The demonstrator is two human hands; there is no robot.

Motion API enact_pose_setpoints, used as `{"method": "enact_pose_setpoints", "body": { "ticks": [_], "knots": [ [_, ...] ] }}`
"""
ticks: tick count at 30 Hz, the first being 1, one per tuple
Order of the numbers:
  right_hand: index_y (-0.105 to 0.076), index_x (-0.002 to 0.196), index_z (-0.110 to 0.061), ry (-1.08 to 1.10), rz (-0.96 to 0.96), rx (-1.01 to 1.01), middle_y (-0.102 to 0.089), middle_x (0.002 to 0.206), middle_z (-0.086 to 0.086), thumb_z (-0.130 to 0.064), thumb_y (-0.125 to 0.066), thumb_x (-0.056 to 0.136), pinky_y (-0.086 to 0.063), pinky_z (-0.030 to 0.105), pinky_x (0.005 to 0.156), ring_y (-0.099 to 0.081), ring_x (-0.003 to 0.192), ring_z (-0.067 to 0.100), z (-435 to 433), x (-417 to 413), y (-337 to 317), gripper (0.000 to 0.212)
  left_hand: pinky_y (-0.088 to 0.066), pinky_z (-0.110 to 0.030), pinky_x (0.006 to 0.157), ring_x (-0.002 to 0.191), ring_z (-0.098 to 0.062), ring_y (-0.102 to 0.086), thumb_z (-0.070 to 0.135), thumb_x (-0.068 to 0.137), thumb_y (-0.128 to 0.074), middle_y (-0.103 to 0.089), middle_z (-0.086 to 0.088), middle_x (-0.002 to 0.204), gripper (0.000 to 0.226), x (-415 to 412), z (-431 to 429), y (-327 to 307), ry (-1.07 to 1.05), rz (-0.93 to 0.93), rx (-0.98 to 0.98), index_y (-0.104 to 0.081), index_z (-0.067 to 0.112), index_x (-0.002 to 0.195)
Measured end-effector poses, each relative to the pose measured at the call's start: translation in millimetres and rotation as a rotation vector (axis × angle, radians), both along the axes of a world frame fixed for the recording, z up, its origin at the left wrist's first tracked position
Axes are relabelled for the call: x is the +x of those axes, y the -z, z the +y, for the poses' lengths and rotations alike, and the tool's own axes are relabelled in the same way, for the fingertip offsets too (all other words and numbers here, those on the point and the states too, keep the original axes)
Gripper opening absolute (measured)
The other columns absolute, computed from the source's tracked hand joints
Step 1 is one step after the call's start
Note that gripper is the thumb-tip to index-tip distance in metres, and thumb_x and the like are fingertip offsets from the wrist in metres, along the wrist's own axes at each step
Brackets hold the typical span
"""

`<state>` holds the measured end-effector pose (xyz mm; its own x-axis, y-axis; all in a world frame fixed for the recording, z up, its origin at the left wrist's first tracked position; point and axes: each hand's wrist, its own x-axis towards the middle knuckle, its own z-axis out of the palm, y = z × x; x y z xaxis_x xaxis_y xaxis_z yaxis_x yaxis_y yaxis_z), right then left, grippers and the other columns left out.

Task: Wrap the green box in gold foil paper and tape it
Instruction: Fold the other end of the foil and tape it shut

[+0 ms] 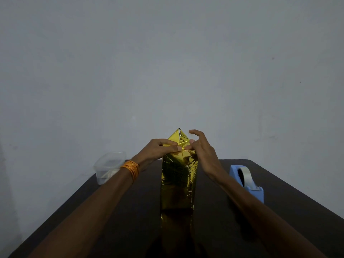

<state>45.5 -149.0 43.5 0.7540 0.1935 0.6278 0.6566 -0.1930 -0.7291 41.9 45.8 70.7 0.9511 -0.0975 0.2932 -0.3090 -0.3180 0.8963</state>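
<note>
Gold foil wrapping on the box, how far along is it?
Done: the gold foil covers every side in view, with no green showing. In hand: the left hand and right hand pinch the folds at the top end, where a pointed flap sticks up. Left: folding that flap down and taping it; the tape dispenser sits on the table to the right, with no hand on it.

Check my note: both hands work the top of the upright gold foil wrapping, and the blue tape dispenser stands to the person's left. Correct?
No: the head view shows the blue tape dispenser to the person's right, not left. The rest holds: the left hand and the right hand work the top of the upright gold foil wrapping.
</note>
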Motion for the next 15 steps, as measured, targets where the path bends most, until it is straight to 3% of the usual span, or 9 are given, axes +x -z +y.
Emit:
{"method": "enact_pose_setpoints", "body": {
  "ticks": [3, 6, 9, 15],
  "knots": [
    [-0.044, 0.132, -0.045, 0.025, 0.005, 0.000, -0.072, 0.101, 0.002, -0.045, -0.041, 0.103, -0.055, 0.044, 0.090, -0.069, 0.096, 0.017, 1.0, 0.5, -0.4, 0.030, -0.051, -0.029, 0.091, 0.111, -0.017, -0.061, 0.040, 0.071, -0.085, -0.064, -0.001, 0.121, 0.048, 2.2, -0.8, 5.1, 0.022, -0.035, 0.059, -0.072, 0.025, 0.115],
    [-0.044, 0.134, -0.042, 0.041, -0.002, -0.007, -0.071, 0.102, 0.001, -0.041, -0.041, 0.104, -0.053, 0.038, 0.088, -0.067, 0.098, 0.016, 2.7, -1.3, -0.8, 0.030, -0.050, -0.030, 0.092, 0.113, -0.018, -0.059, 0.039, 0.071, -0.085, -0.064, -0.002, 0.122, 0.050, 3.8, -1.9, 8.2, 0.019, -0.056, 0.050, -0.071, 0.023, 0.116],
    [-0.043, 0.136, -0.039, 0.039, -0.001, -0.011, -0.070, 0.101, 0.002, -0.038, -0.042, 0.105, -0.051, 0.033, 0.085, -0.066, 0.098, 0.014, 2.4, -4.0, -3.0, 0.031, -0.048, -0.042, 0.101, 0.114, -0.018, -0.059, 0.044, 0.067, -0.086, -0.066, 0.001, 0.120, 0.053, 4.2, -2.0, 11.9, 0.001, -0.084, 0.049, -0.072, 0.027, 0.114],
    [-0.049, 0.131, -0.038, -0.044, 0.117, 0.071, -0.072, 0.100, 0.008, -0.032, -0.051, 0.102, -0.052, 0.038, 0.090, -0.067, 0.102, 0.020, -1.2, -0.7, -20.0, 0.030, -0.048, -0.033, 0.095, 0.114, -0.017, -0.058, 0.039, 0.070, -0.084, -0.065, 0.002, 0.120, 0.053, 3.0, -0.4, 14.9, 0.000, -0.092, 0.043, -0.069, 0.023, 0.118]
  ]
}}
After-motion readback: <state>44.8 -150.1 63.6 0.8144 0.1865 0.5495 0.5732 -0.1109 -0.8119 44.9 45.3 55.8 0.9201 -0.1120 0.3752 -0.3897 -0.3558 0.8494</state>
